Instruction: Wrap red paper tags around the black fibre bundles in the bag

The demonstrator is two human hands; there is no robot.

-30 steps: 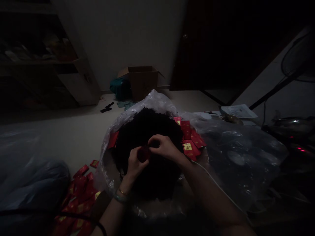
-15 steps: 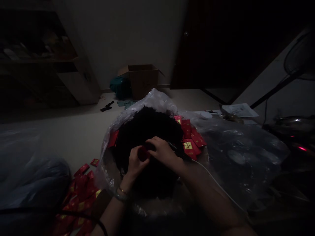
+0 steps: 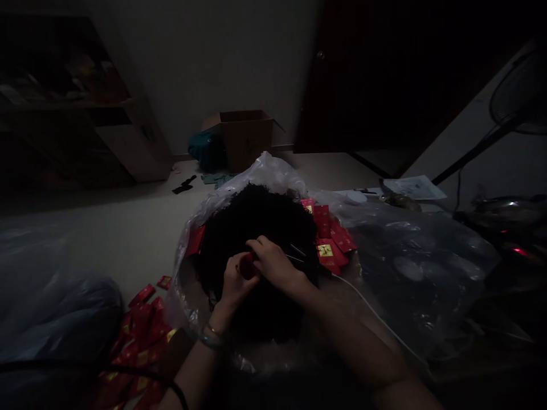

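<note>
Above a heap of black, frayed material [image 3: 265, 210], my left hand [image 3: 237, 282] is closed around a small red packet [image 3: 247, 265]. My right hand [image 3: 273, 263] meets it from the right, its fingers bent together at the packet's upper edge. Whether anything else is between those fingertips is too dark to tell. Just right of that hand, thin shiny metal prongs [image 3: 298, 252] lie over the black heap. Red packets with gold print [image 3: 328, 253] rest on the heap's right side, and another red packet [image 3: 196, 240] lies at its left edge.
Clear plastic sheeting [image 3: 273, 171] lines the round container holding the heap. More red packets [image 3: 143, 319] are piled at lower left. A white cord [image 3: 371, 307] runs to lower right, beside a clear plastic bag [image 3: 419, 267]. An open cardboard box [image 3: 248, 139] stands by the wall.
My right hand has shifted slightly left, its fingertips closer over the packet's top. More of the metal prongs shows. My left hand keeps its hold.
</note>
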